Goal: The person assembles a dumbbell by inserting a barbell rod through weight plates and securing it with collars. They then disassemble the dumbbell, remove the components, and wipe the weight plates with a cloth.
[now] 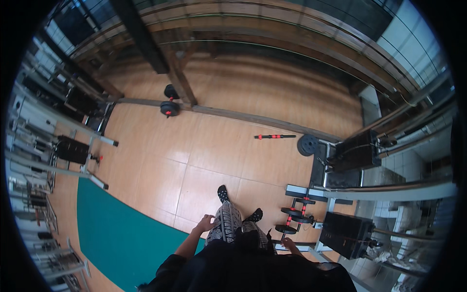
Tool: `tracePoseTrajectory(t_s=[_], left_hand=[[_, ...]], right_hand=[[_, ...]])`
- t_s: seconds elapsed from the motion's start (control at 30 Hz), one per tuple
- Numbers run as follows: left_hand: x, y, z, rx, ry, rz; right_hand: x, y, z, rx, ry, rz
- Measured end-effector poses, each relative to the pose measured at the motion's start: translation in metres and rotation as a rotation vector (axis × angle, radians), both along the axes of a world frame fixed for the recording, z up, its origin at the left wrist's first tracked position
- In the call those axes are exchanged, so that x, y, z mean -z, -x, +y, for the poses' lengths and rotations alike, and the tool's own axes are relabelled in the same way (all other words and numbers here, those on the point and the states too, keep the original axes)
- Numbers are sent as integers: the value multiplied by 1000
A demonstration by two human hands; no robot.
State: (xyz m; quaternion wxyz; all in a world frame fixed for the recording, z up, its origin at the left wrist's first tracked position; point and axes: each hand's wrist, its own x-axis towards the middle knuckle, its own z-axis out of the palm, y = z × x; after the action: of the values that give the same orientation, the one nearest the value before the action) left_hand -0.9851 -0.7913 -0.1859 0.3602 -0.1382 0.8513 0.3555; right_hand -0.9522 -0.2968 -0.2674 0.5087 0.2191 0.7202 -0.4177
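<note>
Black loose-fitting cloth top (238, 267) fills our lower view, above black-and-white patterned trousers (227, 223) and feet in dark, light-spotted socks (223, 193), the left foot ahead of the right. Our left hand (206, 223) hangs beside the left thigh, fingers loosely bent, with nothing visible in it. Our right hand (290, 244) is partly hidden; we cannot tell how far it is closed, or whether it touches anything.

Nearest that hand, at our right, black-plated dumbbells with red collars (285, 229) lie on the tan tiled floor (160, 151), beside a pale metal machine frame (389, 194). Ahead, a loose black bar with red collars (275, 136) lies near round black weight plates (307, 145). A flat green mat (116, 233) spreads to our left.

We judge the step in hand to be footwork beside the weights: best done with short strides, toes clear of the dumbbells and frame, and each foot planted flat, since socks may slip on smooth tile.
</note>
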Motion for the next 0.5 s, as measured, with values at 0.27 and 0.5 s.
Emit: tracePoseTrajectory(t_s=[0.27,0.5], left_hand=[[36,-33,-87,-385,-124,47],[52,-90,-253,-969,-58,38]], right_hand=[[4,188,-127,-73,57,340],[-63,278,-383,-508,330,317]])
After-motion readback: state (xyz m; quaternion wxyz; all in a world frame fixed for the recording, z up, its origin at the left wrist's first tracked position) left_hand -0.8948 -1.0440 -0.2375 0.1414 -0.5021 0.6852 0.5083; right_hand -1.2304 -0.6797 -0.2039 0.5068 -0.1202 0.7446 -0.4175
